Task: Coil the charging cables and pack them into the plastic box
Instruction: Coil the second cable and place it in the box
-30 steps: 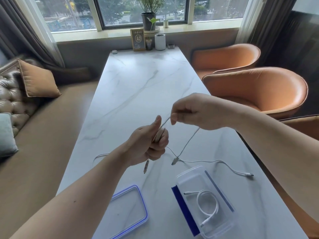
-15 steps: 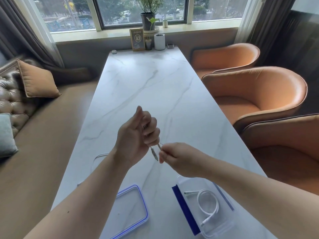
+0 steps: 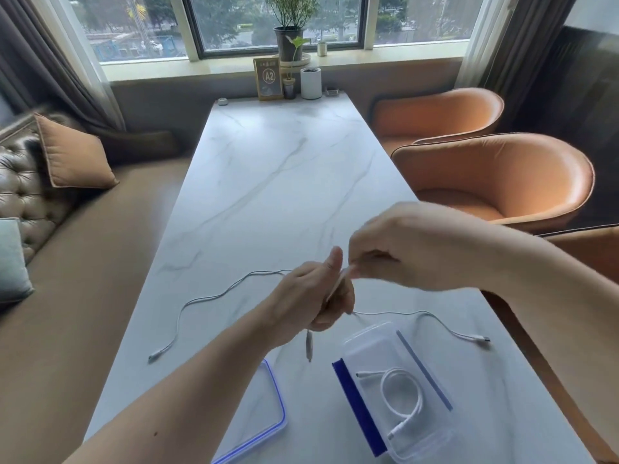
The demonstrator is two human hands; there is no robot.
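My left hand (image 3: 315, 296) clenches the charging cable (image 3: 338, 284); my right hand (image 3: 418, 249), at two o'clock, pinches it. It looks light, limp and springy, so I'd feed slack close to the grip.

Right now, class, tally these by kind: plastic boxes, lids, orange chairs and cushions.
Plastic boxes: 1
Lids: 1
Orange chairs: 3
Cushions: 2
Total: 7
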